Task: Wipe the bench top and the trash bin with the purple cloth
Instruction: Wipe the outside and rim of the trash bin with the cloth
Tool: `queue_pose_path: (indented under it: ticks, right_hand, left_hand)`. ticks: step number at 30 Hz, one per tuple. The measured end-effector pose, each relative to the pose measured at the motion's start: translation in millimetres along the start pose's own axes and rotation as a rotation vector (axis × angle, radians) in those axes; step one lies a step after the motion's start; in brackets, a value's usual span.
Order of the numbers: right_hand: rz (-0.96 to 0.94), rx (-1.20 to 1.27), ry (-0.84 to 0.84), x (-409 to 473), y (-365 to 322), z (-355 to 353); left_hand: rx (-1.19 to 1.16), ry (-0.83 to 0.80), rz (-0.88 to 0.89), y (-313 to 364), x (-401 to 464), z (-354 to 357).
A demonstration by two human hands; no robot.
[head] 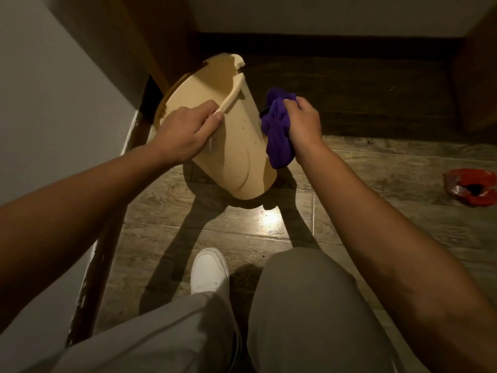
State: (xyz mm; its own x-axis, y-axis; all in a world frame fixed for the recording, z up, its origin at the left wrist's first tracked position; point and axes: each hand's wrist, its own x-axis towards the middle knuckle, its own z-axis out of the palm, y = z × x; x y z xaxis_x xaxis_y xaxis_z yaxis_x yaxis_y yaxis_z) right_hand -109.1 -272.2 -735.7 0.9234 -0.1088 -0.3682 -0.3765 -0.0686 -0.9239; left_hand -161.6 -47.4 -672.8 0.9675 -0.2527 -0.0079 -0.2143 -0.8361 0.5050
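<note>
A cream plastic trash bin (236, 146) is tilted away from me on the wood-look floor, its open mouth facing up and to the left. The far rim has a broken notch. My left hand (185, 133) grips the near rim and holds the bin at this tilt. My right hand (304, 122) is closed on the bunched purple cloth (277, 130), which is pressed against the bin's right outer side. The bench top is not in view.
A grey wall and dark skirting (107, 238) run along the left. A wooden panel (161, 36) stands behind the bin. A red crumpled wrapper (470, 187) lies on the floor at the right. My white shoe (209, 270) and grey trouser legs fill the bottom.
</note>
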Motion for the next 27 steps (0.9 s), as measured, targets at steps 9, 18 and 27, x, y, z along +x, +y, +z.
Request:
queue_pose_path:
  ticks: [9, 18, 27]
  right_hand:
    - [-0.187, -0.115, 0.037, -5, -31, 11]
    - [-0.407, -0.396, 0.099, -18, -50, 73]
    - [-0.48, -0.527, 0.128, -23, -24, 94]
  left_hand:
    - [0.031, 0.087, 0.027, 8, 9, 3]
    - [-0.092, 0.145, -0.008, 13, 20, -1]
    - [-0.209, 0.22, -0.074, 8, 10, 1]
